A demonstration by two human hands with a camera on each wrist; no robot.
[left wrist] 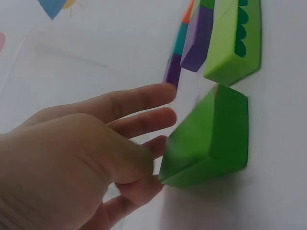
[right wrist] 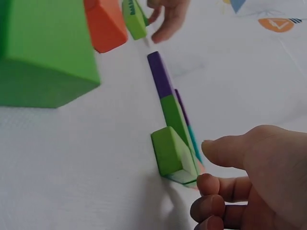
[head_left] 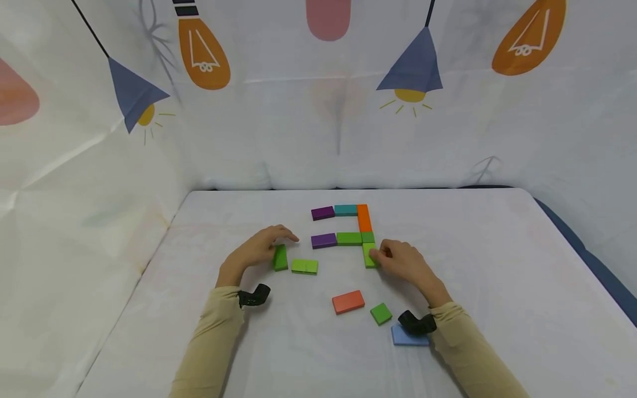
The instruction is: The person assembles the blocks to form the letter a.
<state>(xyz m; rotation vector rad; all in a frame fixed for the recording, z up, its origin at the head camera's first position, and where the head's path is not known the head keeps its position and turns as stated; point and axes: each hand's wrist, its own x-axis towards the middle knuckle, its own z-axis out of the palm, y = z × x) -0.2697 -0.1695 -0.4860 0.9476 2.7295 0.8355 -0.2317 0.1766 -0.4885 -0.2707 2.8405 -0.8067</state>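
On the white table, blocks lie end to end in a bracket-like figure: purple, teal, orange, small green, longer green and violet. A light green block extends its right side toward the front. My right hand is beside that block, its thumb and index finger apart in the right wrist view; whether a fingertip touches it I cannot tell. My left hand is next to a green block, fingers loosely extended and not gripping it.
Right of the left hand's green block lies a light green block with dark scalloped marks. Closer to the front are a red-orange block, a green square block and a blue block, partly under the right wrist camera.
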